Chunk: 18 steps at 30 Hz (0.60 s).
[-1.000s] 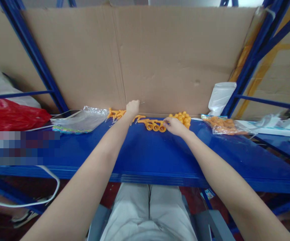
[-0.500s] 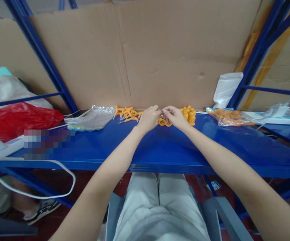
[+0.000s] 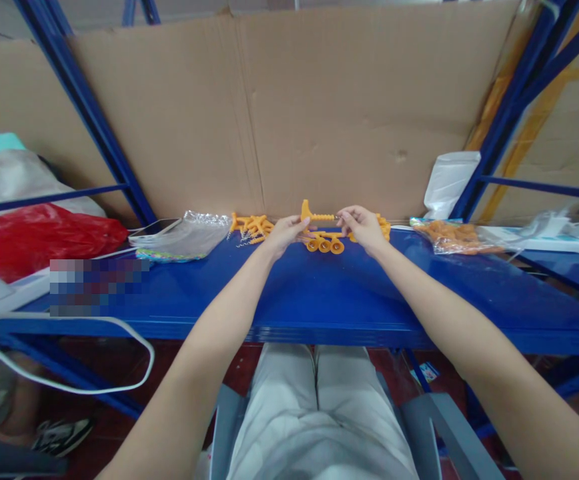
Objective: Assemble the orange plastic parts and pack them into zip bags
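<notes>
My left hand (image 3: 285, 235) is closed on the T-shaped end of an orange corkscrew (image 3: 321, 217), which lies level above the shelf top. At its other end, my right hand (image 3: 363, 227) pinches the metal tip. Below the corkscrew, several orange pieces with round open ends (image 3: 324, 246) lie side by side, facing me. To the left of my left hand is a loose pile of orange corkscrews (image 3: 253, 225) with bare metal spirals. More orange pieces (image 3: 384, 227) stand partly hidden behind my right hand.
Clear plastic bags (image 3: 187, 237) lie on the blue shelf (image 3: 314, 293) at left, near a red bag (image 3: 44, 233). A bag of orange parts (image 3: 457, 237) and a white power strip (image 3: 544, 239) are at right. Cardboard (image 3: 359, 107) stands behind. Another person's leg shows lower left.
My hands have moved apart, and the corkscrew now shows between them. The row of round-ended orange pieces is more visible. The other person's foot has shifted left.
</notes>
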Available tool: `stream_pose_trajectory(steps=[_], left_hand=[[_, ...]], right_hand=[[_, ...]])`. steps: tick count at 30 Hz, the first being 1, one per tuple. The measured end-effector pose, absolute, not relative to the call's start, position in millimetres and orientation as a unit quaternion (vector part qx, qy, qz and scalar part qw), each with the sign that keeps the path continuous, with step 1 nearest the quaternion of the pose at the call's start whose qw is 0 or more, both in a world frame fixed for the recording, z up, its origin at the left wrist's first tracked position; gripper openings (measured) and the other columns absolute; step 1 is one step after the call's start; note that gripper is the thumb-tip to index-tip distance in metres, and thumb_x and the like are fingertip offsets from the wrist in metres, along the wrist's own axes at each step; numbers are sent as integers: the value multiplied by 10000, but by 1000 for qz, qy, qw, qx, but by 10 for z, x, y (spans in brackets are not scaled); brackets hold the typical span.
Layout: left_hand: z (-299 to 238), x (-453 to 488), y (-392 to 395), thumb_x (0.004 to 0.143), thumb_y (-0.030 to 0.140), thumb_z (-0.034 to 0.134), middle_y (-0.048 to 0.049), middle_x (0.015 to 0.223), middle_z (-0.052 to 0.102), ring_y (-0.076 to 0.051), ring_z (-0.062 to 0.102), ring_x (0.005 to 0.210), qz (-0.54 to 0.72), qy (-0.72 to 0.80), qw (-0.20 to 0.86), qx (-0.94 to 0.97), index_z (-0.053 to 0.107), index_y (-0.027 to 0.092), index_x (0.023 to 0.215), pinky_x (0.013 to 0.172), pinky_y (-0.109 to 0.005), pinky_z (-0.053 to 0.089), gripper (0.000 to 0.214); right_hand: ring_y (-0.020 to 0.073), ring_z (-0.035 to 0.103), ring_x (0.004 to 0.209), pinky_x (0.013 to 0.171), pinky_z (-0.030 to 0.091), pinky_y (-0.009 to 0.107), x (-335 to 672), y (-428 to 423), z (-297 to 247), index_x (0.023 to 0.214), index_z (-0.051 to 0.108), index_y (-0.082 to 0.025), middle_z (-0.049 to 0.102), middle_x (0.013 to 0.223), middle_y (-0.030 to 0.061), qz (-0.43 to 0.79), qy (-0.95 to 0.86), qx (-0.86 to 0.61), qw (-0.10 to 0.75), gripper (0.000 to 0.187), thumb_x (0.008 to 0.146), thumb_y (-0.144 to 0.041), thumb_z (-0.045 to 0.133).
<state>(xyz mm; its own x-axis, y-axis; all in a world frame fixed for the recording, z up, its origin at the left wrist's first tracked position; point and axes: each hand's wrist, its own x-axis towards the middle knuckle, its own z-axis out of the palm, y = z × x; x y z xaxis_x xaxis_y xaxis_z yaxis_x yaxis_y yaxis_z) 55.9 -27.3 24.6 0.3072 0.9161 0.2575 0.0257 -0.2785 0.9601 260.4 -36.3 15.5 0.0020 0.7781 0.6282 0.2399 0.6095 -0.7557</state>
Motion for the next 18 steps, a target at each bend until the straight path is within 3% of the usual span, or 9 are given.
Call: stream_pose_trajectory(steps=[3,7,11,15,18], left_hand=[[237,552,-242,841,246,699,-54,803,734,-127,686,749,484,357,482,637,694,120,864,754,-245,541,128],[249,538,-234,767,172,758,-15,734,709,-115,678,679,514,365,493,599,658,133,837,731,-259,558,128],[300,517,-238,770,103,737,15,709,692,-111,685,640,557,424,485,525,569,170,865,717,-275,575,204],[317,498,-226,823,52,646,32,666,668,-93,676,618,561,466,483,484,514,182,854,711,-257,578,188],[292,477,-196,830,58,624,14,672,674,-108,682,625,544,480,491,482,524,178,846,740,-288,583,157]], right_hand=[[104,571,539,565,510,253,2658,-370,156,865,581,-189,654,747,26,169,-707,-414,548,195,935,-355,508],[222,653,888,810,513,359,2799,-482,274,881,628,-187,690,923,104,-68,-752,-487,439,148,892,-286,519],[287,637,1013,863,488,415,3052,-610,463,987,651,-138,672,1051,194,-214,-615,-642,405,279,923,-250,403],[335,659,984,811,515,433,3333,-592,496,984,685,-104,689,1009,225,-162,-540,-776,281,373,879,-428,533],[295,688,901,754,535,351,3471,-498,389,911,712,-120,714,856,170,-56,-566,-801,187,403,764,-494,695]])
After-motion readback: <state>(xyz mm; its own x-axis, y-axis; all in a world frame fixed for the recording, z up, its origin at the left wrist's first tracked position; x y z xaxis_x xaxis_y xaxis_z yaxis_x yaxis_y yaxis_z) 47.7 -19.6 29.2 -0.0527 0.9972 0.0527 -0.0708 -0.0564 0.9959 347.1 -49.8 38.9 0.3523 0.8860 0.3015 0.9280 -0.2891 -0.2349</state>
